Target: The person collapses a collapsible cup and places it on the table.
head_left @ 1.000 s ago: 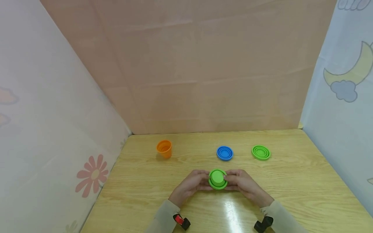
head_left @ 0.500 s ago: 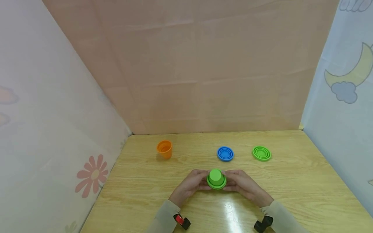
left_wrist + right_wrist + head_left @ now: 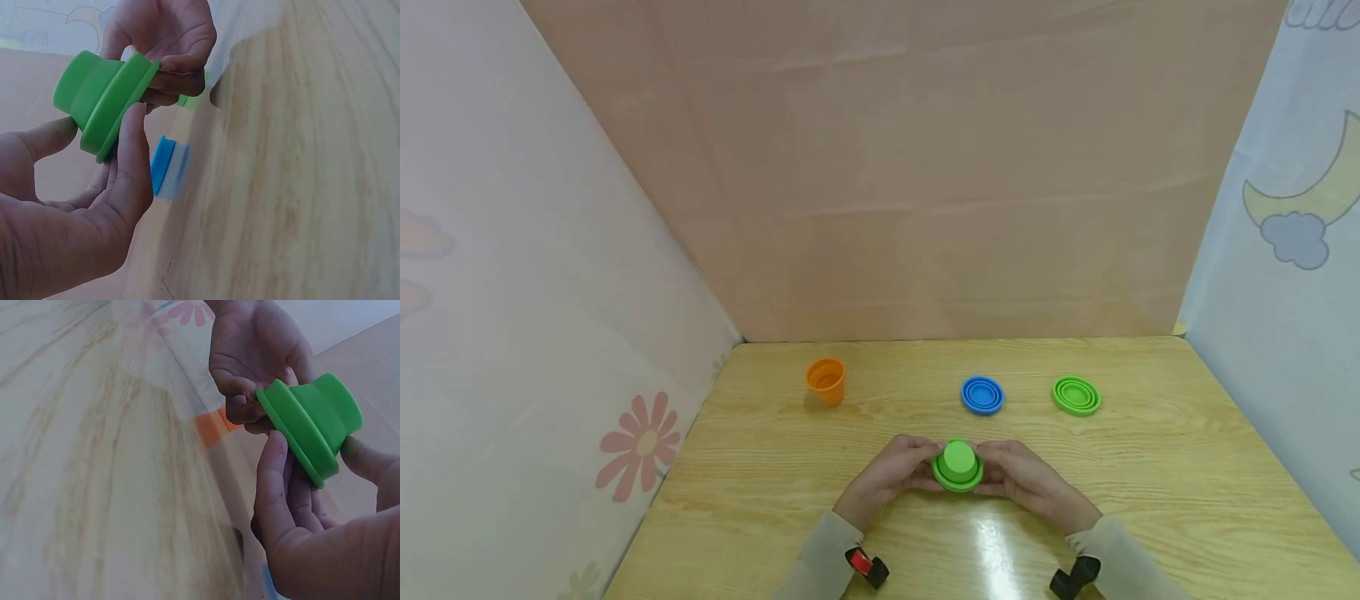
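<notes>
Between both hands, raised over the near middle of the table, is a green collapsible cup point(image 3: 958, 463), partly extended and base up, its wide rim facing down. My left hand point(image 3: 895, 472) pinches it from the left, thumb on the stepped wall and fingers under the rim. From the other side my right hand point(image 3: 1026, 477) grips it the same way. Both wrist views show the cup point(image 3: 103, 103) clear of the table, with the narrow base section pushed out beyond the rim ring.
Behind the hands, a flattened blue collapsible cup point(image 3: 982, 395) and a flattened green one point(image 3: 1077, 395) lie on the wooden table point(image 3: 737, 500). An extended orange cup point(image 3: 827, 382) stands upright at the back left. Paper-covered walls close off the back and both sides.
Half a second back the green cup's base rose higher toward the back; a second back it faced the camera more squarely. Both hands keep hold and stay nearly in place.
</notes>
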Demonstrator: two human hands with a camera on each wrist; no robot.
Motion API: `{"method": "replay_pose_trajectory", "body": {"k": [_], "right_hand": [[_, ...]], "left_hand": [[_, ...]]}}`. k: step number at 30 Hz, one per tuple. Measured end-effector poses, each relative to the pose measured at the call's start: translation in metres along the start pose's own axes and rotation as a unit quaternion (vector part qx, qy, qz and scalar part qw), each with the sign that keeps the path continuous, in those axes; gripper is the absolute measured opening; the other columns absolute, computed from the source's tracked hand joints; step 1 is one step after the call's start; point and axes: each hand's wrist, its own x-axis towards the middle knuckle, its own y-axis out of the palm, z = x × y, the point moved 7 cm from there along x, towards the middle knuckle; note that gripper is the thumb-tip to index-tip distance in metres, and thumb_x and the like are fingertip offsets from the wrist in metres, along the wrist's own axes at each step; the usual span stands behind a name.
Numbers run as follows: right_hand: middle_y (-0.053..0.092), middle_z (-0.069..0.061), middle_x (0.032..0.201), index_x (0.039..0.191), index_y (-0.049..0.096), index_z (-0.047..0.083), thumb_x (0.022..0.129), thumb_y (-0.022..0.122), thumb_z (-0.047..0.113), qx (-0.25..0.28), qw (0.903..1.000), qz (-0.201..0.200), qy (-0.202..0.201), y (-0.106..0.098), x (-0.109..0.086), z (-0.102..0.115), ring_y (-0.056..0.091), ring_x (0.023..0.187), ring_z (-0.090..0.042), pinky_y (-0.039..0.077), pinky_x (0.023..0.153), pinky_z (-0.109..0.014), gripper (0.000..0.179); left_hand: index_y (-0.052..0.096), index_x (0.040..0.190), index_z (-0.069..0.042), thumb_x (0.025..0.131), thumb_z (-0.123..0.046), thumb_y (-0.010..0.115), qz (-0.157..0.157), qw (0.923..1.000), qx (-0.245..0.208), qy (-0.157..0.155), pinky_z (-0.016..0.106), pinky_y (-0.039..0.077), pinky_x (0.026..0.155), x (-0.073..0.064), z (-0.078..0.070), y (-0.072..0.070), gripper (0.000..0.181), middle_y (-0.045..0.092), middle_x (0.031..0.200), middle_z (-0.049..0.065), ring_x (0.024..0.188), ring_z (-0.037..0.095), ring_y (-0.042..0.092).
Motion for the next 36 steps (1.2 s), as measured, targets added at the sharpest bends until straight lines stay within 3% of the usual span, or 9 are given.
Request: {"method": "replay_pose_trajectory", "body": {"k": [8, 18, 26, 32, 36], "right_hand": [[0.078, 0.000, 0.099, 0.103, 0.077, 0.007, 0.106, 0.059, 0.018, -0.077, 0.9955, -0.049, -0.025, -0.005, 0.000, 0.007, 0.078, 0.091, -0.017, 0.067, 0.087, -0.038, 0.021], [0.079, -0.005, 0.092, 0.112, 0.069, -0.016, 0.104, 0.060, 0.012, -0.149, 0.9820, -0.089, -0.075, -0.002, -0.004, 0.019, 0.078, 0.080, -0.016, 0.069, 0.077, -0.039, 0.030], [0.079, -0.006, 0.091, 0.114, 0.069, -0.017, 0.103, 0.062, 0.011, -0.158, 0.9778, -0.115, -0.075, -0.004, -0.004, 0.020, 0.077, 0.076, -0.017, 0.069, 0.075, -0.039, 0.031], [0.079, -0.008, 0.092, 0.116, 0.067, -0.019, 0.103, 0.061, 0.009, -0.155, 0.9784, -0.113, -0.078, -0.004, -0.002, 0.018, 0.077, 0.076, -0.017, 0.069, 0.074, -0.040, 0.032], [0.079, -0.009, 0.092, 0.116, 0.067, -0.020, 0.102, 0.060, 0.008, -0.153, 0.9786, -0.114, -0.079, -0.004, -0.002, 0.016, 0.077, 0.075, -0.017, 0.069, 0.074, -0.040, 0.032]], "left_hand": [[0.075, 0.118, 0.005, 0.105, -0.024, 0.064, -0.001, 0.9998, 0.018, 0.012, 0.038, 0.068, 0.082, -0.003, -0.005, 0.003, 0.034, 0.077, 0.102, 0.009, 0.086, 0.016, 0.075], [0.077, 0.117, 0.001, 0.106, -0.029, 0.062, 0.001, 0.9997, 0.024, 0.010, 0.034, 0.068, 0.077, 0.000, -0.005, 0.007, 0.036, 0.078, 0.093, 0.007, 0.080, 0.015, 0.075], [0.077, 0.114, 0.003, 0.103, -0.024, 0.063, -0.003, 0.9999, 0.009, 0.010, 0.035, 0.069, 0.077, 0.001, -0.002, 0.005, 0.033, 0.078, 0.092, 0.007, 0.079, 0.017, 0.076], [0.077, 0.111, 0.006, 0.098, -0.016, 0.062, -0.002, 0.9996, 0.016, 0.023, 0.036, 0.069, 0.077, 0.002, -0.003, 0.004, 0.030, 0.078, 0.093, 0.007, 0.080, 0.016, 0.076], [0.076, 0.112, 0.008, 0.101, -0.015, 0.061, -0.006, 0.9992, 0.025, 0.032, 0.036, 0.069, 0.077, 0.001, -0.003, 0.004, 0.030, 0.077, 0.099, 0.008, 0.081, 0.014, 0.075]]}}
